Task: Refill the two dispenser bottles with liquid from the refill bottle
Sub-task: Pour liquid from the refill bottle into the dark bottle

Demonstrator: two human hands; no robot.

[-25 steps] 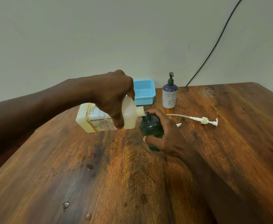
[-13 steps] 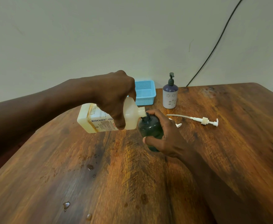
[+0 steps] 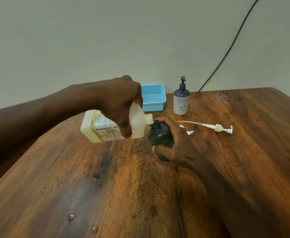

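Observation:
My left hand [image 3: 118, 103] grips the pale rectangular refill bottle [image 3: 96, 127], tipped on its side with its open neck touching the mouth of a dark green dispenser bottle [image 3: 159, 136]. My right hand [image 3: 177, 146] holds that green bottle upright on the wooden table [image 3: 140, 194], fingers curled round its body. A second dispenser bottle [image 3: 181, 102], white and purple with a dark pump fitted, stands at the back near the wall.
A white pump head with its long tube [image 3: 214, 127] lies on the table right of my hands, a small white cap [image 3: 189, 132] beside it. A blue plastic basket [image 3: 153, 97] sits at the back edge. Liquid drops [image 3: 96, 176] dot the near-left tabletop. A black cable [image 3: 226, 52] runs down the wall.
The refill bottle has shifted very slightly; both hands keep their grips and the neck stays at the green bottle's mouth.

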